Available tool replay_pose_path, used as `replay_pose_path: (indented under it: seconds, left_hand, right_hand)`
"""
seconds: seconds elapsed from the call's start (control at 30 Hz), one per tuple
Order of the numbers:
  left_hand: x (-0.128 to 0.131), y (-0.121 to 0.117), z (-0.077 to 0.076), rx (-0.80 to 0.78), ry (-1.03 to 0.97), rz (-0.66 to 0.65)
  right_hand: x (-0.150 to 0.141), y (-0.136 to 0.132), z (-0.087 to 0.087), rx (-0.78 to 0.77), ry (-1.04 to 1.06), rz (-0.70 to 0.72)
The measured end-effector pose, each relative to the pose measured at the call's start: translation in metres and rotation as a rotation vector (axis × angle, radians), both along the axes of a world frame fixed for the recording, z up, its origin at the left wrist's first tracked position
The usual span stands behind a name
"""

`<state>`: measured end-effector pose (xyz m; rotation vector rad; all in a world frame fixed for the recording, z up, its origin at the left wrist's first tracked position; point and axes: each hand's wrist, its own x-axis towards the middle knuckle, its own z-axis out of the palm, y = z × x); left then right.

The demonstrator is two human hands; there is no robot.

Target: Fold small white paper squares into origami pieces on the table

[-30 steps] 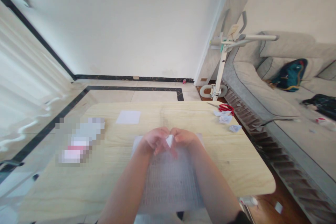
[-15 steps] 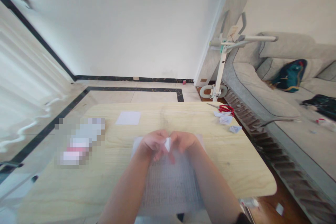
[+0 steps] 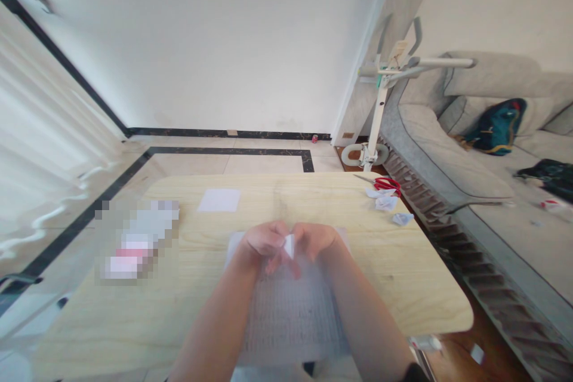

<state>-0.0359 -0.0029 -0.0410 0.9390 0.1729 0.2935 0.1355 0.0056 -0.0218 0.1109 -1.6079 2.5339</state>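
Observation:
A small folded piece of white paper (image 3: 289, 246) is pinched between my two hands, its visible part narrowing to a point at the bottom. My left hand (image 3: 267, 242) grips it from the left, fingers curled. From the other side my right hand (image 3: 316, 240) holds it with thumb and fingers bent inward. Parts of the paper are covered by the fingers. Beneath both hands lies a large pale sheet with rows of fine print or lines (image 3: 293, 316), too blurred to read.
The wooden table (image 3: 403, 274) bears a flat white paper square (image 3: 219, 200) at the far left. Red-handled scissors (image 3: 385, 185) and several folded papers (image 3: 385, 202) lie at the far right. A pixelated item (image 3: 138, 242) sits at left. A grey sofa (image 3: 474, 185) stands beyond the right edge.
Both hands stay on the folded paper, slightly lower than a second ago. The paper shifted a little left, then back right, and its visible shape has turned slightly.

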Motion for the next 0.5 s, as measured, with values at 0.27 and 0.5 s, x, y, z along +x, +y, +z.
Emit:
replay_pose_path:
  seconds: [0.27, 0.5]
  left_hand:
    - [0.0002, -0.0001, -0.0009, 0.018, 0.020, 0.007]
    - [0.0010, -0.0014, 0.0027, 0.040, -0.002, -0.016]
  right_hand:
    - [-0.0011, -0.0012, 0.0010, 0.003, -0.001, -0.018]
    - [-0.0010, 0.0007, -0.0041, 0.045, -0.008, -0.011]
